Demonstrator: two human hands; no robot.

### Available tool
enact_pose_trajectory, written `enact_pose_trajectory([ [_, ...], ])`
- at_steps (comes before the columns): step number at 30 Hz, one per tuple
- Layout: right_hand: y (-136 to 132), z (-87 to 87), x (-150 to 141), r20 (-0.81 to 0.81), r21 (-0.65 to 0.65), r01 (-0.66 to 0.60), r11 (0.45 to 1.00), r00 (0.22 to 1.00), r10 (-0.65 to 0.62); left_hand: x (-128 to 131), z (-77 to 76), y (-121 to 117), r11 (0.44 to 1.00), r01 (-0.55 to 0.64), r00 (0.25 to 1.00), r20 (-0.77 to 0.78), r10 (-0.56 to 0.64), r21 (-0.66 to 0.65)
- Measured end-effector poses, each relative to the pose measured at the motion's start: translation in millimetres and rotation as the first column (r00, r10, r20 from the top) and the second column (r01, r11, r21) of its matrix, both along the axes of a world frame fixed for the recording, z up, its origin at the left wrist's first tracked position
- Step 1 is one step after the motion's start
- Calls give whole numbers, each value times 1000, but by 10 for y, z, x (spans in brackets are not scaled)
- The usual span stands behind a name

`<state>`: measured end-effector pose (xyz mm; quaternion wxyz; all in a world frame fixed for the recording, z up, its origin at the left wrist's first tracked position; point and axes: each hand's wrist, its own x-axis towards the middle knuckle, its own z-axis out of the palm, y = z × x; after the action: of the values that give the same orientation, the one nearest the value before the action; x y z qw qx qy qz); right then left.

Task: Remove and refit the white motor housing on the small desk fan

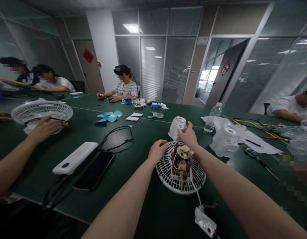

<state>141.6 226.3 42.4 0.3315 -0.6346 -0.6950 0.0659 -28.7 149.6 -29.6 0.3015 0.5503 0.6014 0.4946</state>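
A white round fan grille (165, 179) lies on the table before me, with a bared motor and wiring (182, 162) on top. My left hand (157, 152) grips the grille's left rim, fingers curled over the edge. Just beyond the grille stands a white vented motor cover (177, 126). My right hand (189, 135) is against the right side of this cover, its thumb over the cover's surface and its fingers apart. From the motor a white cord (197, 192) runs down to a small whitish part (205, 222) near the table's front edge.
At left, a co-worker's hand (45, 129) is at another fan grille (41, 108). A white power bank (75, 158) and a phone (95, 171) lie nearby. Blue fan blades (108, 116) are farther back. Right: a bottle (213, 118), another white cover (225, 142), a screwdriver (268, 169).
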Motion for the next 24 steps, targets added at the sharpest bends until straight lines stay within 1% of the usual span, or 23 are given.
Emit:
enact_pose_trajectory([
  [4, -52, -16, 80, 22, 27, 1, 1000, 1000, -2, -3, -5, 0, 1000, -6, 1000, 6, 6, 7],
  [8, -116, -20, 97, 53, 43, -4, 999, 999, 2, 4, 7, -14, 1000, -13, 1000, 10, 13, 10],
  [16, -215, -10, 100, 70, 71, 5, 997, 998, -10, 32, 85, -77, 1000, -6, 999, 54, 5, 22],
  [24, -284, 16, 109, 24, 102, 83, 991, 996, -86, 33, 109, -87, 1000, -3, 997, 72, 2, 24],
])
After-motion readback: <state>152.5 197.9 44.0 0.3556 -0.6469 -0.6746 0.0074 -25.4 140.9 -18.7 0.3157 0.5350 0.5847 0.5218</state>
